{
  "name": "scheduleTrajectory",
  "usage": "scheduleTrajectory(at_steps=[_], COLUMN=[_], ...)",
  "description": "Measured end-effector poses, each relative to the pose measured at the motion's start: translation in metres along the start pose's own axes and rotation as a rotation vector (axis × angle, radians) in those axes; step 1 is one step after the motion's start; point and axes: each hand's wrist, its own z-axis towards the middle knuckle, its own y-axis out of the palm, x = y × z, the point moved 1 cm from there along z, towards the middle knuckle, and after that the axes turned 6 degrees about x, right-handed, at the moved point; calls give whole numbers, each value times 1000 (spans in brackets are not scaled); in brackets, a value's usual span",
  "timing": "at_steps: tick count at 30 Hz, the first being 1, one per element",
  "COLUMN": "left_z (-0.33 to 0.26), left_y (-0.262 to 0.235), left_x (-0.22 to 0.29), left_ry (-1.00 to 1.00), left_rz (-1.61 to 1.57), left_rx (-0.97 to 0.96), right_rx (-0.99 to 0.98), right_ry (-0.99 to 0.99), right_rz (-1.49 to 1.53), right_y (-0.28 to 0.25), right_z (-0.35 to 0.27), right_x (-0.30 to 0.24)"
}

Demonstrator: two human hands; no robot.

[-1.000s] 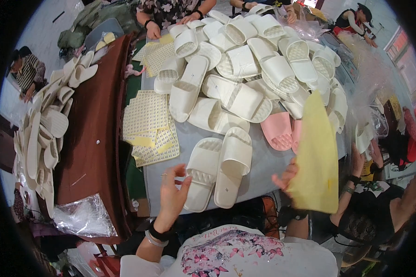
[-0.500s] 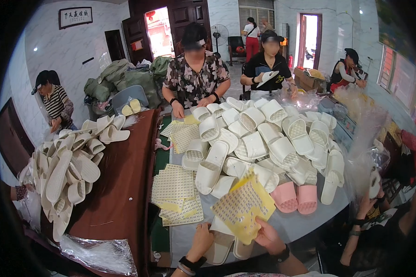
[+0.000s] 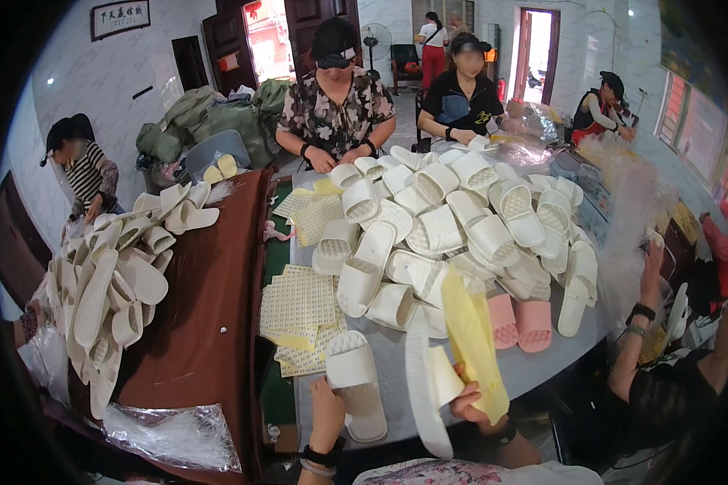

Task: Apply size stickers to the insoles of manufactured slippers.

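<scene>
My left hand is closed at the left edge of a white slide slipper, whose sole faces down and toe strap points away from me. In my right hand are a bent yellow sticker sheet and a second white slide slipper, tilted on its edge so its sole side shows. Some of the right fingers are hidden behind these two things. Beyond both hands rises a large heap of white slippers, with a pair of pink slippers at its near right side.
Printed sticker sheets lie left of the heap. A brown-covered table on the left bears another slipper pile and a clear plastic bag. Two people work across the table; others are at left and right. Clear plastic film stands at right.
Both slippers have come apart: my left hand has brought one up and left, my right has lifted the other upright. The sticker sheet has turned and folded, its printed side no longer showing.
</scene>
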Motion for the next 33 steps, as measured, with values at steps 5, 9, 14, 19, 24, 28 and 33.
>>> scheduleTrajectory(at_steps=[5,9,14,19,24,28,33], left_z=[-20,-41,-37,-25,-39,-50,-58], left_y=[-32,-4,-2,-14,2,20,-1], left_x=[61,34,31,60,98,112,81], left_ry=[-27,-674,-658,-507,23,418,60], left_rz=[-139,-1111,-1298,-1283,-644,-518,-396], left_rx=[62,-437,-453,-142,-176,-548,-217], right_rx=[100,-115,-199,-35,279,210,203], right_ry=[31,290,128,-463,-898,-904,-598], right_rz=[-18,64,-562,-1221,-1030,-949,-591], right_y=[16,-5,-35,-32,-17,-17,-38], right_z=[24,54,43,-37,-62,-65,-48], right_x=[31,37,5,-24,-35,-41,-67])
